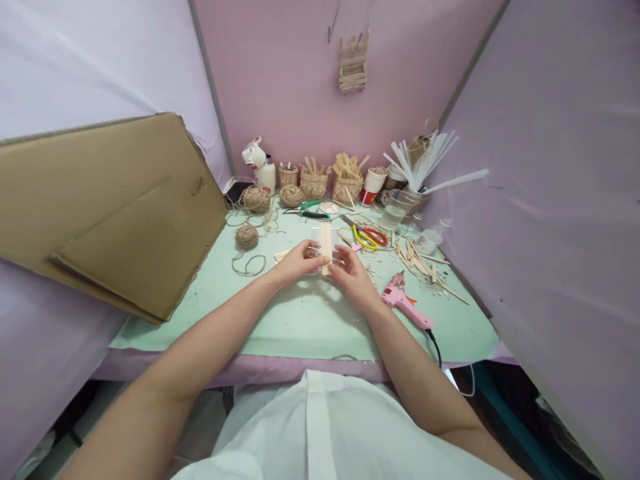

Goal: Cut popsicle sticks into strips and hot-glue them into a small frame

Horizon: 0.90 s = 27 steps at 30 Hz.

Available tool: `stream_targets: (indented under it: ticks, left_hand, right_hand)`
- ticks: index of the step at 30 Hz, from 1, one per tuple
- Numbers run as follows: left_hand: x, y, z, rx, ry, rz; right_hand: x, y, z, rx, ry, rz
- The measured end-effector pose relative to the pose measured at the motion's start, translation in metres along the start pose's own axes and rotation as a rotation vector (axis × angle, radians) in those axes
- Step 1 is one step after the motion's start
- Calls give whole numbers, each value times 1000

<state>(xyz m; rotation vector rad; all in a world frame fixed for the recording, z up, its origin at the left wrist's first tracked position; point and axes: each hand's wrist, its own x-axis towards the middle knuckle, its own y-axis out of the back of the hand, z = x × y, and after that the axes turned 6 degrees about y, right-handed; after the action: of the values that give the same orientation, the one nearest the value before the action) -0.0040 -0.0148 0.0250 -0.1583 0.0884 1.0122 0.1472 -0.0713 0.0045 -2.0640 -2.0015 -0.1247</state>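
Note:
Between my two hands, above the middle of the green table top, are pale wooden craft sticks (326, 241) lying side by side on a small clear sheet (315, 235). My left hand (303, 259) grips their left side, its thumb on the lower part of the sticks. From the right, my right hand (350, 270) holds the same piece, with its thumb near the lower end. Fingertips behind the sheet are partly hidden. Close to my right forearm a pink glue gun (406, 303) lies on the table. More sticks (283, 255) lie just behind my left hand.
Scissors with yellow and red handles (367, 237), green-handled pliers (313, 212) and twine balls (247, 236) lie behind my hands. Loose wood pieces (420, 260) are scattered right. Stick-filled baskets (349, 190) and a cup of glue sticks (417, 187) line the back. Cardboard (115, 213) leans left.

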Motion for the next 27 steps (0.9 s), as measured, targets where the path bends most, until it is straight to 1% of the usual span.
stream_targets:
  ticks: [6,10,15,20,22,23,27]
  left_hand:
    - [0,0,-1,14,-15,1]
    - [0,1,1,-3,7,-4]
    - [-2,2,5,-28,30,-3]
    - [-2,1,3,10,32,22]
    - [-1,2,3,43,0,11]
    - [-1,3,4,77,-37,3]
    - [1,10,6,307,-249,-30]
  right_hand:
    - [0,-2,-1,22,-25,2]
    - [1,-1,-1,31,-28,-11]
    - [1,1,-2,15,-12,-38]
    - [2,0,2,-27,17,-35]
    - [2,0,3,-54,47,-35]
    - [3,0,4,-71,70,-34]
    - [2,1,3,-162,138,-4]
